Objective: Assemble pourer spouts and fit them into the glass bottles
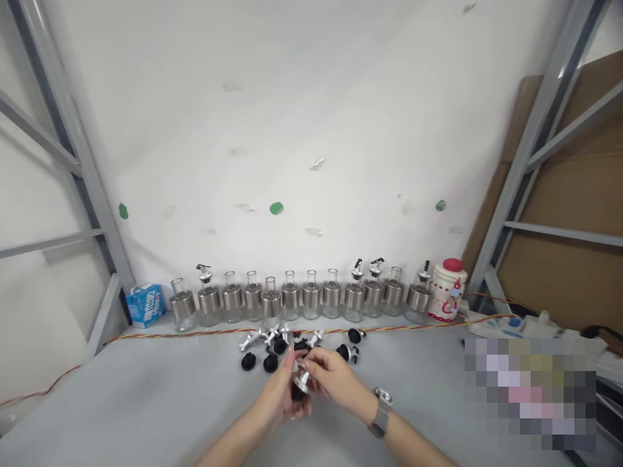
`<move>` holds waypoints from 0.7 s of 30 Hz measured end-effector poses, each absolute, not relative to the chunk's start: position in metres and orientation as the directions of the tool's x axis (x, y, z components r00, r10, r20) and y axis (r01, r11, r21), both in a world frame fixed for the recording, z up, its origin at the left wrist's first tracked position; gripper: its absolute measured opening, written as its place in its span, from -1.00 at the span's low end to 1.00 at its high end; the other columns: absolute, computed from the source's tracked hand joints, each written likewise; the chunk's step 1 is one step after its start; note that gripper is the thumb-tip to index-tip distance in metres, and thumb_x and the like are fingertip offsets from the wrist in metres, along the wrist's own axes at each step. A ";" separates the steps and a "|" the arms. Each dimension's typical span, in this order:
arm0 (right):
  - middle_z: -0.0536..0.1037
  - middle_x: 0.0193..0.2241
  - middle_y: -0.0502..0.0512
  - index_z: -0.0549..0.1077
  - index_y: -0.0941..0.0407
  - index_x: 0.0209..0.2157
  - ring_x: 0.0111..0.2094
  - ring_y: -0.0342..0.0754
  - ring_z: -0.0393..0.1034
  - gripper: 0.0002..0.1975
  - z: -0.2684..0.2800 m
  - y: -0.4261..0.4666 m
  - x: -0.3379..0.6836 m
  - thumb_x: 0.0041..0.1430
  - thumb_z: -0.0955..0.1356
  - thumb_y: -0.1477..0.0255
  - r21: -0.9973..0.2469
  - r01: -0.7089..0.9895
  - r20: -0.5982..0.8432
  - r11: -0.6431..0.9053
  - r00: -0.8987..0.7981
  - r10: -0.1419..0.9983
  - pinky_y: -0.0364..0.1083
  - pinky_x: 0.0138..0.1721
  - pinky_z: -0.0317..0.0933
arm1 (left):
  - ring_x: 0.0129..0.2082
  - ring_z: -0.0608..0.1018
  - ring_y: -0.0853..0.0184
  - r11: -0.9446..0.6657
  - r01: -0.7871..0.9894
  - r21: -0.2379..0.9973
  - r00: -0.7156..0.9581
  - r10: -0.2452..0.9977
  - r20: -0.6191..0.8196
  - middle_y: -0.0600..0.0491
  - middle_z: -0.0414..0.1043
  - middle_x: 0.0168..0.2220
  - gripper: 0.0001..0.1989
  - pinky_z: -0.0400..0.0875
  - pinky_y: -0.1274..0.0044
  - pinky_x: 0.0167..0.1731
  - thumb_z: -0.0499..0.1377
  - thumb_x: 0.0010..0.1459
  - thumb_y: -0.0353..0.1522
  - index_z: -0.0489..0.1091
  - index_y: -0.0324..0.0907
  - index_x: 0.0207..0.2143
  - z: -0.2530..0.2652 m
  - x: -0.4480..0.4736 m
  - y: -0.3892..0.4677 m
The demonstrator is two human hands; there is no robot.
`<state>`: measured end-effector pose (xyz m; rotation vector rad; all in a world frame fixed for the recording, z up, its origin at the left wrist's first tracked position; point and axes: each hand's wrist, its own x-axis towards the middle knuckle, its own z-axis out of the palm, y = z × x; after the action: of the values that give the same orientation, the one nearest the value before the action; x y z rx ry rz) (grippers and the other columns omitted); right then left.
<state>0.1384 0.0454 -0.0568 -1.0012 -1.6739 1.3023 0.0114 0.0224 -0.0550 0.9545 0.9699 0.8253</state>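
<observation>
A black and silver bottle pourer [302, 385] is held above the front of the table between both of my hands. My left hand [283, 388] wraps round its black base. The fingers of my right hand [329, 371] pinch its silver upper part. Just beyond my hands lies a loose group of more pourers [272, 335], some with the black underside up, such as one on the left [248, 361]. Behind them stands a row of glass bottles with steel bands [271, 299]. Several carry a pourer in the neck, such as the left one [205, 273]; others have bare necks.
A blue carton [146, 305] stands at the row's left end, a white and red jar [446, 290] at its right. A twisted red and yellow wire [214, 333] crosses the grey table [146, 389]. Power strips [540, 331] and a blurred patch lie at right. Metal posts flank the table.
</observation>
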 end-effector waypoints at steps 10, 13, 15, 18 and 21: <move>0.42 -0.58 0.07 0.39 0.11 -0.55 -0.47 -0.02 0.27 -0.68 -0.055 0.095 0.211 0.03 0.23 0.17 -0.762 0.580 0.403 0.289 0.075 0.912 -0.10 -0.42 0.05 | -0.35 0.42 0.29 -0.245 0.567 0.787 -0.114 0.922 0.369 -0.01 0.28 -0.28 -0.74 0.29 0.41 -0.27 -0.01 0.07 -0.21 0.36 -0.17 -0.32 -0.055 -0.033 0.040; 0.44 -0.51 0.14 0.44 0.12 -0.52 -0.37 0.05 0.26 -0.73 -0.057 0.094 0.215 0.03 0.25 0.25 -0.693 0.667 0.434 0.275 0.082 0.897 -0.05 -0.34 0.03 | -0.40 0.42 0.31 -0.206 0.686 0.698 -0.171 0.887 0.430 0.00 0.26 -0.28 -0.77 0.32 0.40 -0.31 -0.03 0.05 -0.28 0.34 -0.16 -0.31 -0.057 -0.043 0.048; 0.43 -0.40 0.20 0.46 0.13 -0.43 -0.27 0.10 0.23 -0.76 -0.056 0.089 0.210 0.07 0.23 0.31 -0.582 0.773 0.501 0.254 0.094 0.861 0.00 -0.27 0.00 | -0.38 0.42 0.29 -0.165 0.751 0.639 -0.180 0.881 0.439 -0.01 0.25 -0.27 -0.78 0.32 0.39 -0.31 -0.02 0.04 -0.31 0.34 -0.16 -0.30 -0.059 -0.046 0.050; 0.41 -0.28 0.20 0.44 0.11 -0.29 -0.21 0.08 0.20 -0.78 -0.053 0.078 0.198 0.12 0.20 0.40 -0.302 0.918 0.608 0.256 -0.022 0.794 0.00 -0.22 -0.01 | -0.30 0.41 0.24 -0.129 0.833 0.538 -0.152 0.882 0.447 -0.03 0.26 -0.26 -0.79 0.30 0.39 -0.27 -0.02 0.05 -0.33 0.34 -0.17 -0.29 -0.059 -0.046 0.048; 0.43 -0.27 0.11 0.41 0.07 -0.25 -0.22 0.01 0.22 -0.81 -0.053 0.068 0.182 0.14 0.22 0.44 -0.139 0.898 0.566 0.418 -0.274 0.777 -0.05 -0.22 0.01 | -0.24 0.38 0.19 -0.089 0.895 0.438 -0.139 0.876 0.462 -0.06 0.28 -0.28 -0.77 0.28 0.40 -0.26 -0.05 0.08 -0.32 0.35 -0.19 -0.29 -0.055 -0.047 0.046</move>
<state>0.1822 0.0683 -0.0535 -1.4133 -2.1137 -0.2796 -0.0475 0.0460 -0.0547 2.0796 2.1388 1.0703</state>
